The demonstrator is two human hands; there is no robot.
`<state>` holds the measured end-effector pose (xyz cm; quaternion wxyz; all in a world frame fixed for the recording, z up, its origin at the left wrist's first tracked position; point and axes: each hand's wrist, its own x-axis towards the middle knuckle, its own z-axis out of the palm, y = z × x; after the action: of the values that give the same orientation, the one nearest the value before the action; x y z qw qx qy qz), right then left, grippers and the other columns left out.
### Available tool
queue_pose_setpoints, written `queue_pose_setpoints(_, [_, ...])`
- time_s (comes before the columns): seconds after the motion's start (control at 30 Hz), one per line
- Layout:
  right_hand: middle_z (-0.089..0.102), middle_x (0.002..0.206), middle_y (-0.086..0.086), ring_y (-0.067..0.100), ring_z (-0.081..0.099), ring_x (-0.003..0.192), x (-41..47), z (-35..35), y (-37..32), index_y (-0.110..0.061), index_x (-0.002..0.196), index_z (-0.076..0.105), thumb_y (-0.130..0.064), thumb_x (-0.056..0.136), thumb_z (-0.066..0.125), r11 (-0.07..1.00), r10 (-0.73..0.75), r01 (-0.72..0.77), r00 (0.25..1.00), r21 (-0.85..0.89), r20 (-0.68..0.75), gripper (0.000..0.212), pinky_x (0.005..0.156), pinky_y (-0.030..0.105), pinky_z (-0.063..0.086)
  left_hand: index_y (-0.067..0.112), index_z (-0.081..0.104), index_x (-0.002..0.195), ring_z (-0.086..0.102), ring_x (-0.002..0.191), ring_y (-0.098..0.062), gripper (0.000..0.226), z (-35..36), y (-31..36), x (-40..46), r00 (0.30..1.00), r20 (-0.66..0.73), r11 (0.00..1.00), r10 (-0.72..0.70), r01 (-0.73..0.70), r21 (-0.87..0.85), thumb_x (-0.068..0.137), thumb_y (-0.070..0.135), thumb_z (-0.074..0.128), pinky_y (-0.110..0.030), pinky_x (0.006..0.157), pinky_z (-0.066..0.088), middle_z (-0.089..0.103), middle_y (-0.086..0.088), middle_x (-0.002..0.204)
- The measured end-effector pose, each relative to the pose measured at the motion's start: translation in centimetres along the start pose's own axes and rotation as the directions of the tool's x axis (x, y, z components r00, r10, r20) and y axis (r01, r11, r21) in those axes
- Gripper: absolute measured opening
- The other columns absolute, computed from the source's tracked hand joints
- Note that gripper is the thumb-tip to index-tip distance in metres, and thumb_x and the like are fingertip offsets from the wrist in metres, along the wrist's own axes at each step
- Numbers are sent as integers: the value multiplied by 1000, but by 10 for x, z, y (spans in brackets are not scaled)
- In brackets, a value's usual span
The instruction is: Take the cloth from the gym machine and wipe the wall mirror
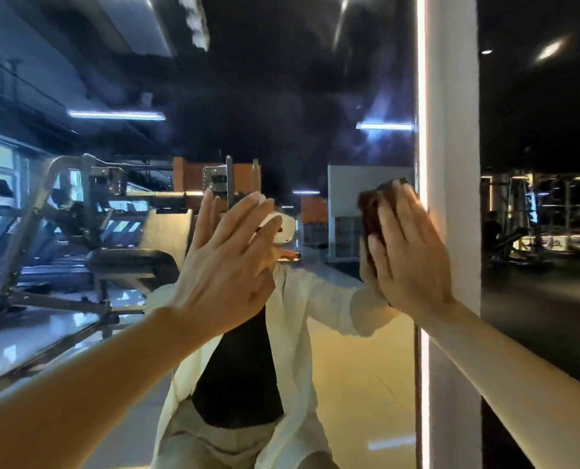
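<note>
- Step in hand: the wiping stage. The cloth point(375, 206) was already off the gym machine and against the wall mirror point(282, 96), so the pick-up step was judged complete.
- Right hand point(413, 252): fingers straight and spread, palm flat on the cloth, pressing it to the glass. No finger curled round the fabric; the hold was by pressure alone.
- Cloth position: a dark brown wad under the right fingers, showing past the fingertips and along the thumb side of the hand. Its reflection met it at the glass.
- Just beyond the little-finger side of the right hand ran a lit vertical strip point(423, 164) and a white pillar point(452, 147), marking the edge of this mirror panel.
- Left hand point(227, 262): released, fingers extended and lightly fanned, holding nothing. Whether its fingertips touched the glass could not be told.
- Behind the left hand's fingers the mirror reflected a bench point(129, 265) and a person in a white shirt.
- Surface condition: cloudy smears showed on the glass above both hands.
- Next move, as judged: keep the palm pressure even and sweep the cloth away from the panel edge, toward the left hand and up into the smeared zone.
- Risk: with no grip on it, the cloth could slip from under the palm if pressure dropped.
</note>
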<state>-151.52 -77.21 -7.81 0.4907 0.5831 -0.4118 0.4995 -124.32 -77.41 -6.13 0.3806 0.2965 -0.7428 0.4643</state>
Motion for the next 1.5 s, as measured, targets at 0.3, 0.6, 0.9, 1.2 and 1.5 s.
queue_pose_setpoints(0.3, [33, 160, 20, 32, 25, 150, 64, 40, -134, -4, 152, 35, -35, 106, 30, 999, -18, 16, 999, -43, -40, 56, 125, 40, 15, 8, 41, 148, 27, 146, -31, 70, -19, -60, 8, 975, -51, 975, -218, 219, 26, 89, 46, 50, -50, 124, -5, 43, -13, 152])
queue_pose_setpoints(0.6, [33, 157, 27, 43, 28, 147, 117, 2, 7, 5, 150, 37, -33, 102, 27, 949, 288, -289, 957, -126, -25, 62, 119, 58, 27, 7, 42, 147, 28, 144, -37, 74, -23, -91, 22, 987, -40, 982, -155, 158, 99, 90, 54, 38, -60, 120, 7, 42, -16, 151])
queue_pose_setpoints(0.9, [25, 163, 19, 31, 19, 153, 183, 62, -174, -5, 155, 33, -38, 107, 23, 998, 42, -37, 993, 42, -110, 59, 124, 39, 17, 6, 48, 142, 33, 142, -37, 75, -33, -146, 29, 980, -70, 969, -186, 195, 148, 90, 58, 35, -54, 123, -2, 49, -15, 147])
queue_pose_setpoints(1.2, [29, 163, 13, 26, 23, 153, 128, 40, -121, -9, 154, 35, -33, 107, 34, 972, -227, 231, 971, -45, 78, 52, 119, 45, 35, 2, 52, 137, 35, 138, -36, 70, -37, -126, 1, 985, -74, 981, -155, 162, 110, 87, 51, 41, -70, 112, 25, 55, -18, 140])
queue_pose_setpoints(1.5, [37, 156, 24, 41, 34, 145, 56, 15, -66, 0, 149, 40, -34, 107, 30, 924, 383, -383, 921, 8, -71, 55, 113, 57, 38, 4, 48, 140, 45, 134, -35, 81, -39, -104, -52, 981, 86, 977, -175, 162, 139, 79, 57, 53, -69, 110, 30, 54, -16, 142])
